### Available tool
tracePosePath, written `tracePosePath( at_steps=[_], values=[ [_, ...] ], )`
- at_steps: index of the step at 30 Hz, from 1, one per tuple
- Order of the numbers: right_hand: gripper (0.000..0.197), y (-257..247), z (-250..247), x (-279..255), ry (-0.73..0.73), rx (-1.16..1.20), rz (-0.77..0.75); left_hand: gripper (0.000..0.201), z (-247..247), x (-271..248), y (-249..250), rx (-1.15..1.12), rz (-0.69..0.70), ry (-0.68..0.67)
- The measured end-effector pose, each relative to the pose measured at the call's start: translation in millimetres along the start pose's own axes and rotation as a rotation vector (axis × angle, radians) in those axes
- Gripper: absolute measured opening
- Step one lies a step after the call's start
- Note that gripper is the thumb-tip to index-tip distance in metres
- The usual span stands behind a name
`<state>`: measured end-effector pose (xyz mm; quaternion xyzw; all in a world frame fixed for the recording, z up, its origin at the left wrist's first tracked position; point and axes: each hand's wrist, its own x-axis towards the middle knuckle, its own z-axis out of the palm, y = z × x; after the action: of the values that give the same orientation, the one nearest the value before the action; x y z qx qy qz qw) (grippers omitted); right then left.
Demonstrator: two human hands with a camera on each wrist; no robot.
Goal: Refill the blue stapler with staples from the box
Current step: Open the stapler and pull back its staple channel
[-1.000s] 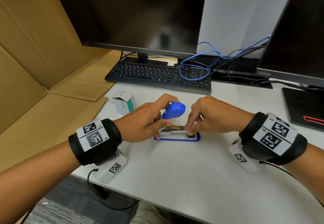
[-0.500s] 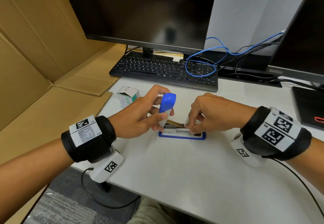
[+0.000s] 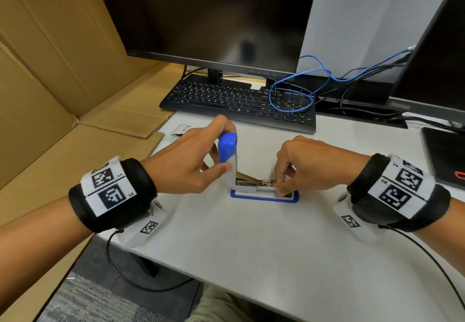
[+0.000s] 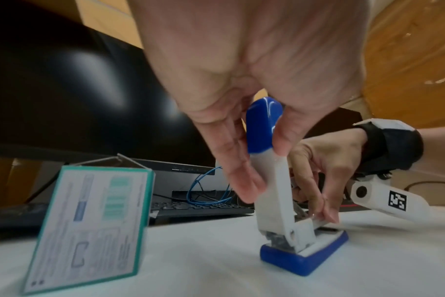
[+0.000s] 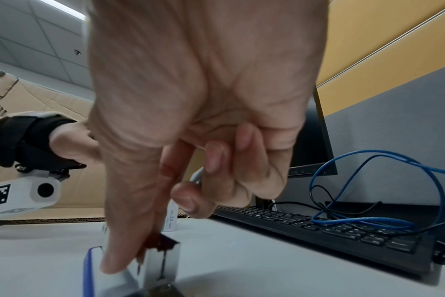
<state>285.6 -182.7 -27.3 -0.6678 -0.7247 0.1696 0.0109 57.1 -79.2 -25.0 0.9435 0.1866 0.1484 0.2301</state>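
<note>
The blue stapler (image 3: 264, 198) stands on the white desk on its blue base (image 4: 305, 259). Its white lid with the blue cap (image 3: 226, 149) is swung upright. My left hand (image 3: 191, 160) holds that lid (image 4: 262, 128) between thumb and fingers. My right hand (image 3: 309, 168) pinches the front end of the open metal magazine (image 5: 163, 259) with thumb and forefinger. Whether a staple strip lies under those fingertips is hidden. The white and green staple box (image 4: 89, 221) stands to the left behind my left hand (image 4: 241, 80), its top flap open.
A black keyboard (image 3: 239, 102) with a looped blue cable (image 3: 292, 95) lies behind the stapler, under a dark monitor (image 3: 214, 19). A second monitor (image 3: 432, 70) stands at the right. Flattened cardboard (image 3: 50, 95) fills the left side. The desk's front edge is near my wrists.
My left hand has swung the stapler lid from a slant to upright. My right hand has stayed at the magazine's front end.
</note>
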Motion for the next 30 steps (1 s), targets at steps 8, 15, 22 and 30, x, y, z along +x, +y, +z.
tracePosePath(
  at_steps=[8,15,22,30],
  values=[
    [0.014,-3.5,-0.4,0.1,-0.012,-0.027,0.004,0.02,-13.3,0.1,-1.5,0.237,0.092,-0.057],
    [0.011,-5.3,0.5,0.5,0.0,-0.058,0.005,0.02,-21.7,-7.4,-4.9,0.503,0.074,-0.086],
    [0.01,-3.0,1.8,0.1,0.01,-0.046,0.017,0.023,-13.5,-16.1,-9.4,0.723,-0.1,-0.26],
    [0.009,-2.2,0.9,1.2,0.007,-0.044,0.007,0.025,0.1,-11.0,-16.4,0.693,-0.205,-0.371]
  ],
)
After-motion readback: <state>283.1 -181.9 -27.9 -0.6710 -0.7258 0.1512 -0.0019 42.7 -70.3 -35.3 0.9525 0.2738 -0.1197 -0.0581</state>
